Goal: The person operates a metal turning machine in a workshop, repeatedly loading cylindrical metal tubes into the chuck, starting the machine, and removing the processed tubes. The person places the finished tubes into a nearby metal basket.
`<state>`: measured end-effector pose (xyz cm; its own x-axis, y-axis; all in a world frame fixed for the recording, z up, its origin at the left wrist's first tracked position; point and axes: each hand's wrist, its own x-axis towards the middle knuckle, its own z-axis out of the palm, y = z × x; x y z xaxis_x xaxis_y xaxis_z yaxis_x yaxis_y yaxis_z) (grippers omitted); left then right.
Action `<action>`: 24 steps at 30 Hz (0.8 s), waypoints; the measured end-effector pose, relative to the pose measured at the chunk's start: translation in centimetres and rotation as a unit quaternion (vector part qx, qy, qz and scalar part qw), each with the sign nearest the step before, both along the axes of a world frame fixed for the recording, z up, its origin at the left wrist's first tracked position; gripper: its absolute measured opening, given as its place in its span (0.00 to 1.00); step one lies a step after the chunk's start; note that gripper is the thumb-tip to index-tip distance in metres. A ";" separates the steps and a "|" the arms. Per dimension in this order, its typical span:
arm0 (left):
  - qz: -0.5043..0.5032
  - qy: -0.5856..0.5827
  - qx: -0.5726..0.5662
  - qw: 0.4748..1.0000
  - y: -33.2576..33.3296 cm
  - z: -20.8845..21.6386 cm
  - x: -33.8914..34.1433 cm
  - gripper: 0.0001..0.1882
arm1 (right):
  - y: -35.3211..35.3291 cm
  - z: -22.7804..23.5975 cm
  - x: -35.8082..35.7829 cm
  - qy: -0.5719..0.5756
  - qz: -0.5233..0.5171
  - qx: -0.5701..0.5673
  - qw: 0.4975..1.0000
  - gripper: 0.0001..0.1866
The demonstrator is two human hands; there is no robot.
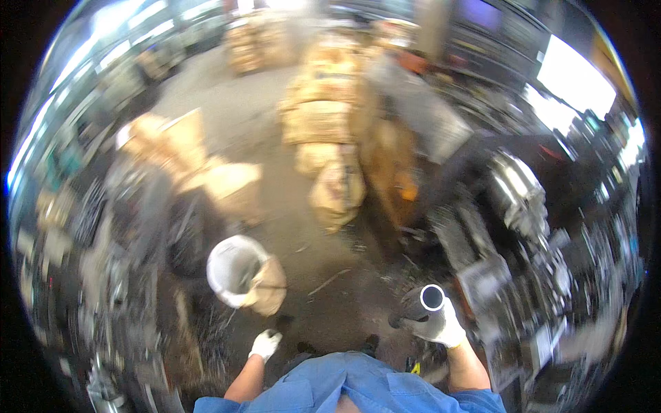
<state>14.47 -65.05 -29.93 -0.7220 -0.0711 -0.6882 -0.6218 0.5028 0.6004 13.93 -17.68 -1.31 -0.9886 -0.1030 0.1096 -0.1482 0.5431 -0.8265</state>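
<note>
My right hand, in a white glove, is wrapped round a dark metal pipe fitting. The fitting's open end shows a bright ring-shaped rim, and its lower part runs toward the left of the hand. At the lower left, my left hand, also gloved in white, hangs with curled fingers and nothing visible in them. Ahead of that hand stands a white bucket with a piece of brown sacking or paper over its right rim. A gap of floor lies between the bucket and my left hand.
Stacked yellow sacks run up the middle. Brown cardboard or sacking lies at the left. A machine with a shiny round metal part stands on the right, near a metal block. Much of the surroundings is motion-blurred.
</note>
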 end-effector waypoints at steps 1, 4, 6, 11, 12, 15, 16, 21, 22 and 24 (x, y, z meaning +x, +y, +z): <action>-0.002 0.065 -0.062 0.996 -3.6 -3.1 3.3 0.27 | -4.0 0.2 -2.6 0.006 0.056 0.003 0.998 0.23; 0.050 0.074 -0.103 0.991 -9.3 -3.7 9.5 0.28 | -15.5 -0.8 -6.9 0.015 0.184 0.030 0.982 0.24; 0.160 0.004 -0.105 0.982 -13.5 -3.3 15.7 0.32 | -22.4 -0.6 -8.2 0.019 0.284 0.033 0.958 0.24; 0.567 -0.018 -0.141 0.811 -19.0 -10.0 35.3 0.33 | -39.9 -1.2 -9.7 0.046 0.539 0.028 0.840 0.25; 0.642 0.007 -0.075 0.763 -18.0 -9.9 38.7 0.31 | -42.9 -0.9 -9.7 0.102 0.565 0.003 0.819 0.24; 0.884 0.118 0.064 0.448 -13.3 -7.9 44.5 0.29 | -52.3 -2.5 -9.8 0.087 0.673 -0.038 0.734 0.25; 0.927 0.140 0.089 0.337 -11.3 -9.2 47.9 0.30 | -55.6 -4.1 -9.6 0.059 0.688 -0.026 0.722 0.25; 0.978 0.024 -0.199 0.055 -5.7 -2.9 48.2 0.36 | -70.8 -6.7 -9.2 0.037 0.719 -0.035 0.693 0.31; 0.962 -0.041 -0.266 0.045 -4.5 -2.6 48.8 0.39 | -73.8 -5.6 -8.4 0.088 0.729 0.004 0.678 0.31; 0.900 -0.067 -0.427 0.050 -5.4 -0.1 47.7 0.38 | -77.4 -6.4 -8.5 0.126 0.726 0.027 0.676 0.34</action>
<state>62.13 -70.49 -30.00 0.9913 0.0167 0.1307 -0.0907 -0.6336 0.7683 5.41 -95.05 -7.72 0.2077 -0.9550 0.2119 -0.6899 -0.2966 -0.6604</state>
